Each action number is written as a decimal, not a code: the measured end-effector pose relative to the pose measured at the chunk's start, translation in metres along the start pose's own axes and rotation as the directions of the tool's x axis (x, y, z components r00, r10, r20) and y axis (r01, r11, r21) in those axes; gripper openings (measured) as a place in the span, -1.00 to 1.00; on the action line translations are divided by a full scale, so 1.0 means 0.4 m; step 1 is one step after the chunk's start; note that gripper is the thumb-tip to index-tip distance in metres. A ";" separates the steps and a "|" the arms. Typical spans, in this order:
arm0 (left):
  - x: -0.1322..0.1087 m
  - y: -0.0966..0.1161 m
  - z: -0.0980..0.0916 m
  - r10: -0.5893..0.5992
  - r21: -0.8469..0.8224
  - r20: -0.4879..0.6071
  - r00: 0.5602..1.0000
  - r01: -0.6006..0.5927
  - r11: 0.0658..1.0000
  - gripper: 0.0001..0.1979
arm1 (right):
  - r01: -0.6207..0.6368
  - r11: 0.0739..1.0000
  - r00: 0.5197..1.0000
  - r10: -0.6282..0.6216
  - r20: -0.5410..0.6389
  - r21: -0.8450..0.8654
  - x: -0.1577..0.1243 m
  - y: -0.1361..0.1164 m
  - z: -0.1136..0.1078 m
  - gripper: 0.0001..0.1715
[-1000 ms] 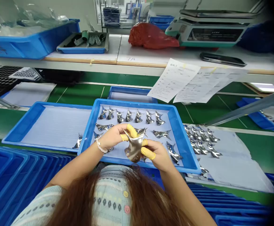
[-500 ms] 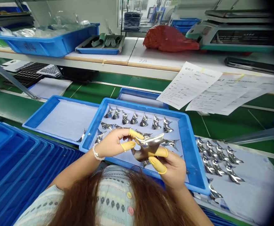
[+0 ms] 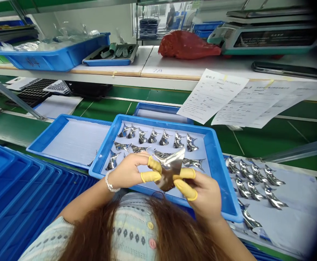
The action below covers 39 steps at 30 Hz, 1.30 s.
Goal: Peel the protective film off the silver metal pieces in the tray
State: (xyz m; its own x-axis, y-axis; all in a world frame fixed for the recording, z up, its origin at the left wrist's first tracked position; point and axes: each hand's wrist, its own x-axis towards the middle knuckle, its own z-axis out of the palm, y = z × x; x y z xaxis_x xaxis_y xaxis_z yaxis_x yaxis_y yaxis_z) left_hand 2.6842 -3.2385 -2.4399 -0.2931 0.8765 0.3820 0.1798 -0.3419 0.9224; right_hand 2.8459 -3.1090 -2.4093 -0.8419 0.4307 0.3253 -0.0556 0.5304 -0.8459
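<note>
Left hand point(image 3: 127, 170) and right hand point(image 3: 202, 192), in yellow rubber finger cots point(image 3: 151, 177), pinch a shiny curved silver metal piece point(image 3: 169, 170) between them, long axis seemingly upright, above a blue plastic tray point(image 3: 158, 121).

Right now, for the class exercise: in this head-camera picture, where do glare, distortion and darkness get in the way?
In the head view, the mirror-polished metal piece throws bright glare and dark reflections that hide its surface; the wide lens appears to bow the white shelf edge; the right border fades to black, dimming the area beside the digital scale.
</note>
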 end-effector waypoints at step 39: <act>0.017 -0.019 -0.004 -0.400 -0.340 -0.008 0.917 0.373 0.863 -0.80 | -0.550 0.670 0.834 0.476 0.279 0.499 0.002 0.119 0.066 -0.64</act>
State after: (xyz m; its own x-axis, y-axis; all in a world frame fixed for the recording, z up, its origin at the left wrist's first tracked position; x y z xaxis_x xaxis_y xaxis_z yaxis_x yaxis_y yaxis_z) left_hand 2.6793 -3.2305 -2.4442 -0.3477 0.9374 -0.0181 -0.2738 -0.0830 0.9582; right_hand 2.8284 -3.1027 -2.4606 -0.8781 0.4082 -0.2496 0.1577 -0.2457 -0.9564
